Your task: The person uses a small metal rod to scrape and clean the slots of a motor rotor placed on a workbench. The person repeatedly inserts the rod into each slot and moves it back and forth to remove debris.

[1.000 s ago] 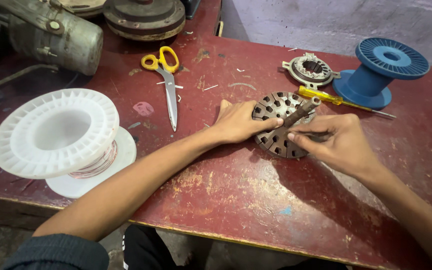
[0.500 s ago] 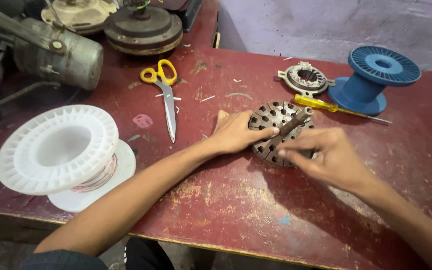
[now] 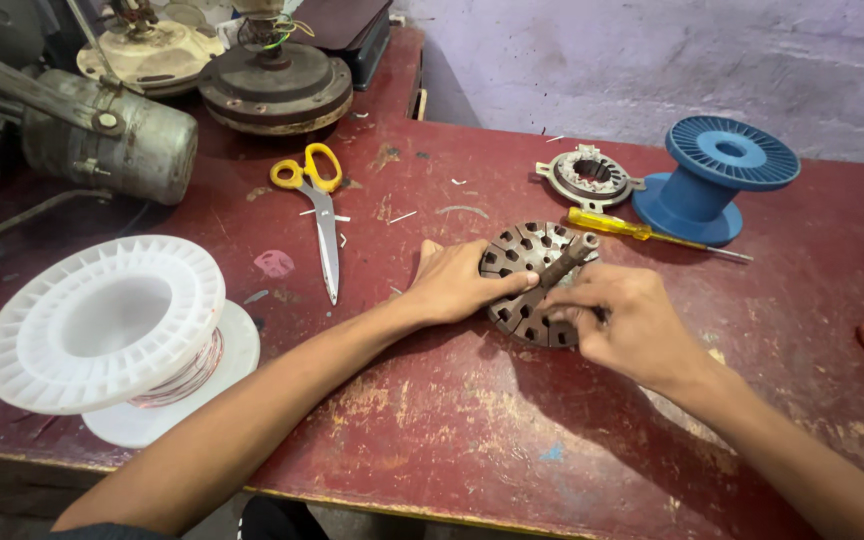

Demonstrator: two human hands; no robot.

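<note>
Bare desk (image 3: 452, 420) lies open in front of the hands. To the left, scissors (image 3: 320, 215) and a white spool (image 3: 112, 330) block the way; behind stand a screwdriver (image 3: 642, 232), a blue spool (image 3: 717, 175) and a metal ring (image 3: 589, 176).

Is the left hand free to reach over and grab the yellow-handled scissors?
Probably yes: the scissors lie on bare table just left of the left hand, nothing between them, though that hand now presses on the slotted metal disc.
</note>
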